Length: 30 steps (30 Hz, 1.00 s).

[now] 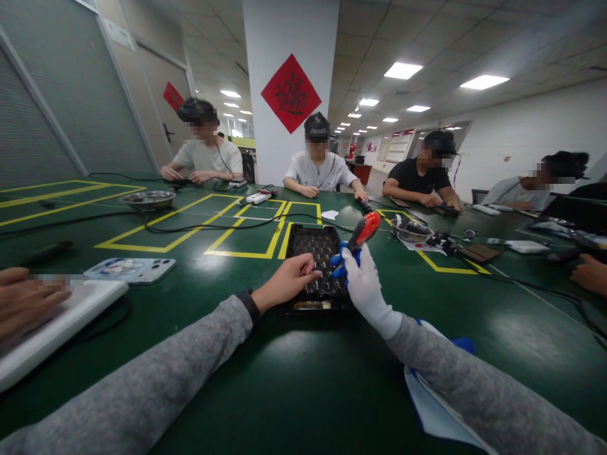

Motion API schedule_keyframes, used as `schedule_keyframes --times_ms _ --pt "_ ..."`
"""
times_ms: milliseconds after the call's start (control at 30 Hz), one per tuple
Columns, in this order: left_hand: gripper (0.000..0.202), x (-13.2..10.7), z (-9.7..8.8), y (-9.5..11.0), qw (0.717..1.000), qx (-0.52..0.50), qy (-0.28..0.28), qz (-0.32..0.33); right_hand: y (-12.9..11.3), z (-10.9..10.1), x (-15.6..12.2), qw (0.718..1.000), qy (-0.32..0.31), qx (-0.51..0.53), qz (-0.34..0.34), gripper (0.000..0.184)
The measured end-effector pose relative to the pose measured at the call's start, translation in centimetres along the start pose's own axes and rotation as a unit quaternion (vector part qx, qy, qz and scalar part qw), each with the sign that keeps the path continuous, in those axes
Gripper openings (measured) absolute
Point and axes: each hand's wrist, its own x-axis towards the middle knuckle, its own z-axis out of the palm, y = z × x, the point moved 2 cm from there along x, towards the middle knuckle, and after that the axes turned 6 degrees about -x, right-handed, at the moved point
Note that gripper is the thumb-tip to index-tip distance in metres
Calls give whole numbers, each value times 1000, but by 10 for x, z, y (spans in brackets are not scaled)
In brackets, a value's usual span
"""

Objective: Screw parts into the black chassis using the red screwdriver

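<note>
My left hand [290, 278], bare with a dark band at the wrist, is over the left side of a black tray [342, 243]. Its fingers are curled in, and I cannot make out anything in them. Shiny small pieces or marks cover the tray's floor, and a brownish strip [312, 306] lies along its near edge. My right hand [367, 284] wears a white glove with blue fingertips. It is closed around a red-and-black handled tool [368, 226], held tilted above the tray's right side; the tool's lower end is hidden.
White-and-blue cloth [441, 404] lies under my right forearm. At left are a phone [130, 270], a white slab [90, 309] and another person's hand [33, 303]. Metal bowls [149, 200] [411, 230] and black cables stand farther off. Several people sit around the table.
</note>
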Motion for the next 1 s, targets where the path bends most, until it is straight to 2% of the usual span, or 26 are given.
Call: schedule_keyframes --times_ms 167,267,367,467,600,733,1000 --pt "31 1 1 -5 1000 18 -7 10 3 2 1 998 7 -60 -7 35" --pt "30 0 1 -4 999 38 9 9 0 2 1 997 0 -79 -2 34" --pt "24 -1 0 -3 997 62 34 12 -3 1 1 999 10 -45 15 35" --pt "5 -1 1 -4 996 71 48 14 0 -1 2 999 29 28 31 37" --pt "20 0 1 -7 995 91 39 21 11 -1 6 993 42 98 53 41" --pt "15 -1 1 -9 995 91 24 -11 17 0 8 987 38 144 63 41" --pt "23 0 1 -9 994 108 24 -24 15 -2 6 988 66 129 44 45"
